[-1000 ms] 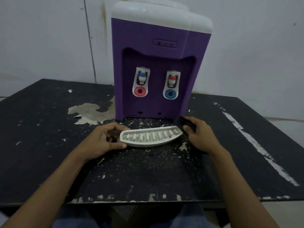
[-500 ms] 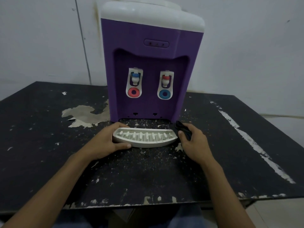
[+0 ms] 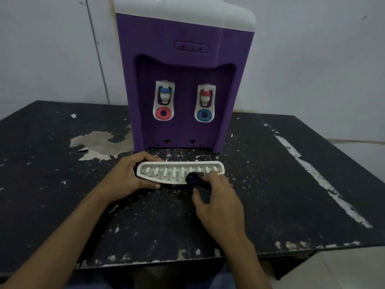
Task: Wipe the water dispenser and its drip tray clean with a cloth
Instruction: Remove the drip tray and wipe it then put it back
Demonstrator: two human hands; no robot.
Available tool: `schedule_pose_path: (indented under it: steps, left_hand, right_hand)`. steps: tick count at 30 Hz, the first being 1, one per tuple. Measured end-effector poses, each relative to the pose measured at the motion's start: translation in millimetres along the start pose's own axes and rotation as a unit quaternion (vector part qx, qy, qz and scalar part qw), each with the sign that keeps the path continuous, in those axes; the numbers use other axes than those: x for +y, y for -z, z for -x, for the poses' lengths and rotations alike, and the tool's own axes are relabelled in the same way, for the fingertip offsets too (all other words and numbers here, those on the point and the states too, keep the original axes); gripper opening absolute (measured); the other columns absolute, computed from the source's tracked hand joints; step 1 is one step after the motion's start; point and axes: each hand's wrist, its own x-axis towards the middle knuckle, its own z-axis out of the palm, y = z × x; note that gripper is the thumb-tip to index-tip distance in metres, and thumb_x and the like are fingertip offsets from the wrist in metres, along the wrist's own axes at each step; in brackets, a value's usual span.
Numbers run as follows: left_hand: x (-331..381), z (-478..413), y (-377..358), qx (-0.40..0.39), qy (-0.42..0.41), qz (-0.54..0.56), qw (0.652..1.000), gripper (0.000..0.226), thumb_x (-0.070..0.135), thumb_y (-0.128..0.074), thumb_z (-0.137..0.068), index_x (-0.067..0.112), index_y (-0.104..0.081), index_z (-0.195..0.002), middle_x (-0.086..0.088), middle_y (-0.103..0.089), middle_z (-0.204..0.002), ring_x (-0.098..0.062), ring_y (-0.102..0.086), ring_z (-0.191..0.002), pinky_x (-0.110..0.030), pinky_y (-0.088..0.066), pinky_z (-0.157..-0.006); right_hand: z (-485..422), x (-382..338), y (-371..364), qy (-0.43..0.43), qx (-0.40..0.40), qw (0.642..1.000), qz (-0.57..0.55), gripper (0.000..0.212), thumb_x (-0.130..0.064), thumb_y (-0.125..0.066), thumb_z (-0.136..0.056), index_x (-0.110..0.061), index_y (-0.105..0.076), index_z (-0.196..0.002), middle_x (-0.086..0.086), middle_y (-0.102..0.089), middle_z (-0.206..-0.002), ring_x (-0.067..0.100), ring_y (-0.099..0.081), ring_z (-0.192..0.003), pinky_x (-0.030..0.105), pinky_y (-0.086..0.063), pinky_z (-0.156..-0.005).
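Observation:
A purple water dispenser (image 3: 183, 76) with a white top and two taps stands at the back of the table. Its white slotted drip tray (image 3: 166, 172) lies detached on the table just in front of it. My left hand (image 3: 129, 180) grips the tray's left end, thumb on the front edge and fingers over the back. My right hand (image 3: 216, 197) holds a dark cloth (image 3: 195, 180) and presses it onto the right part of the tray. The tray's right front edge is hidden by the cloth and my fingers.
The black table (image 3: 270, 184) is worn, with peeled patches, a large pale bare spot (image 3: 102, 142) left of the dispenser and a white scrape (image 3: 320, 180) on the right. A grey wall stands close behind. The table's front edge is near my body.
My right hand has moved left from beside the tray's right end and brought the cloth onto the tray. The left hand keeps its grip on the left end. The camera has shifted closer.

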Motion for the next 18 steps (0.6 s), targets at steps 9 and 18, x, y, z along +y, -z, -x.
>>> schedule_pose_path:
  steps: [9,18]
  left_hand:
    - [-1.4,0.9,-1.0,0.004,0.001,0.000,1.000,0.058,-0.001,-0.093,-0.059,0.022,-0.071,-0.107,0.015,-0.072,-0.116,-0.006,-0.069,-0.105,-0.027,-0.056,-0.095]
    - [-1.2,3.0,-2.5,0.008,-0.005,-0.005,1.000,0.056,0.001,-0.094,-0.058,0.022,-0.070,-0.104,0.019,-0.071,-0.114,-0.004,-0.069,-0.104,-0.020,-0.054,-0.093]
  right_hand:
    - [3.7,-14.6,-8.6,-0.012,0.031,0.999,-0.001,0.019,-0.034,-0.064,-0.090,-0.032,-0.051,-0.104,-0.014,-0.050,-0.101,0.010,-0.054,-0.075,0.030,-0.047,-0.062]
    - [0.3,-10.5,-12.5,-0.112,0.114,0.987,-0.033,0.021,-0.028,-0.066,-0.090,-0.028,-0.056,-0.108,-0.008,-0.053,-0.104,0.004,-0.046,-0.071,0.021,-0.035,-0.056]
